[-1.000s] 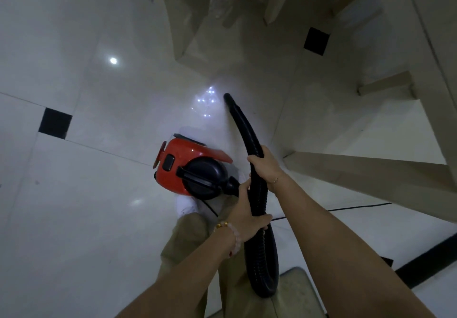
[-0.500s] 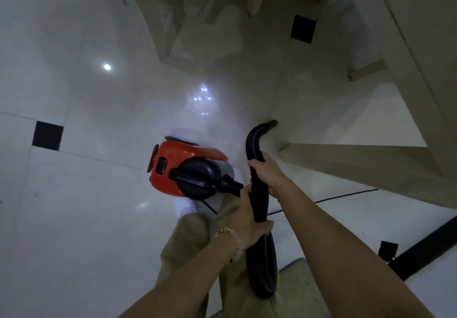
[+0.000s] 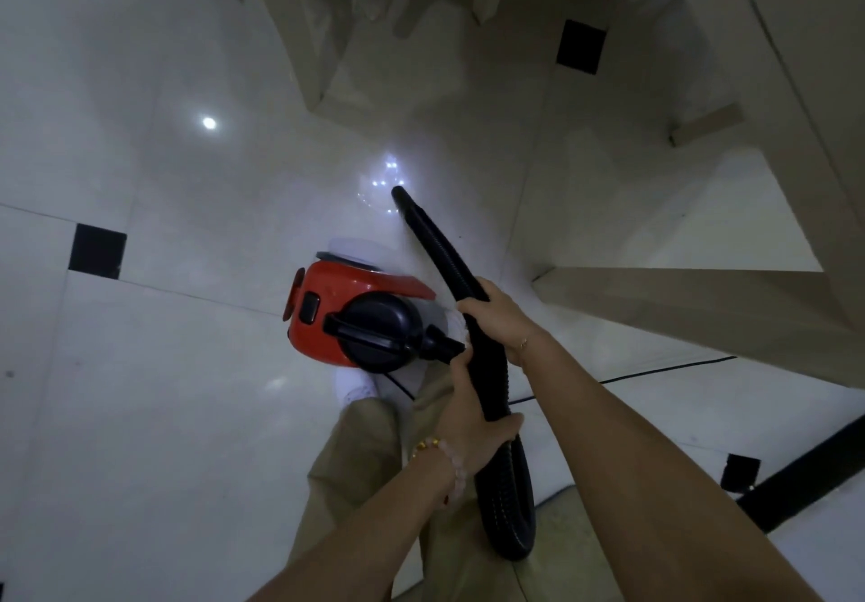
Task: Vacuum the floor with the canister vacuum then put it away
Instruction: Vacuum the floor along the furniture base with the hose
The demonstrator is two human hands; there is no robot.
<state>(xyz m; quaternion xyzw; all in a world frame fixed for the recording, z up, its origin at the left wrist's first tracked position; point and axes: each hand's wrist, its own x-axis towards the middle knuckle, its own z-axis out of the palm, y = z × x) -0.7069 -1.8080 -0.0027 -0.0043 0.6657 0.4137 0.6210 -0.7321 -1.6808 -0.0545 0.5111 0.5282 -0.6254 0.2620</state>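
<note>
A red canister vacuum (image 3: 337,311) with a black round end hangs just in front of my legs, above the white tiled floor (image 3: 178,391). Its black ribbed hose (image 3: 444,260) loops down past my waist and stretches forward, its open end near the floor. My right hand (image 3: 496,316) grips the hose partway along. My left hand (image 3: 472,428) holds the hose lower down, close to the canister's black outlet.
A pale wooden table leg and stretcher (image 3: 678,297) stand to the right, with more pale furniture (image 3: 327,16) at the top. A thin black power cord (image 3: 655,370) runs across the floor to the right. Black inset tiles (image 3: 97,250) dot the floor.
The hose end has swung from bent toward the table leg on the right back out to the front, pointing straight ahead over the floor. Both hands keep their grip.
</note>
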